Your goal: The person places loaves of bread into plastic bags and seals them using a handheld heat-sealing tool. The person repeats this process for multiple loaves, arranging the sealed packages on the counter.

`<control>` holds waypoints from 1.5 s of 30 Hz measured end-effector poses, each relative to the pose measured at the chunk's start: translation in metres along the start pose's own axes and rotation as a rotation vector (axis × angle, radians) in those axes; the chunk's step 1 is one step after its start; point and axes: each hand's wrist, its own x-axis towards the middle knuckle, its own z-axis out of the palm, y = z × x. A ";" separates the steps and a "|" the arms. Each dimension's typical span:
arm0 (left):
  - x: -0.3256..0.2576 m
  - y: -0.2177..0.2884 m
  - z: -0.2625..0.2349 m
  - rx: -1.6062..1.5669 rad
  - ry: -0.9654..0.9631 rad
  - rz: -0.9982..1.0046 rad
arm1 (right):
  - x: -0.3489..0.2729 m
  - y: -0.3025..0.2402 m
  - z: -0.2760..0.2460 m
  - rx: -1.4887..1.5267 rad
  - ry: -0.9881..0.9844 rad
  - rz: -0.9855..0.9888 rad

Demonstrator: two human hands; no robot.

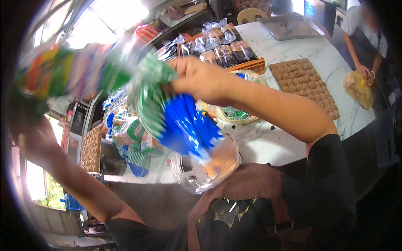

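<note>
While your right hand (201,79) is closed around the twisted neck of one bread bag (197,142) hanging above the marble counter (268,146), your left hand (31,138) is raised at the far left, its grip unclear through blur; one tray of round pastries (303,83) lies beyond, one orange crate (251,65) behind

Premises present as a small bakery or bread-packing room. Evidence: a marble worktable (268,146), a tray of small round baked pieces (305,85), an orange crate of bagged loaves (222,52) (clear wrappers), and an aproned co-worker (364,37) bagging goods.
</note>
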 end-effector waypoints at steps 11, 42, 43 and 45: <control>-0.117 -0.096 0.147 0.024 -0.472 -0.189 | -0.027 -0.007 -0.047 -0.679 0.178 -0.254; -0.428 -0.163 0.440 -0.354 -1.611 0.185 | -0.106 0.203 -0.095 -1.071 0.640 0.005; -0.425 -0.165 0.434 -0.353 -1.626 0.195 | -0.108 0.215 -0.103 -1.122 0.636 0.053; -0.414 -0.167 0.418 -0.372 -1.575 0.229 | -0.112 0.237 -0.122 -1.210 0.629 0.120</control>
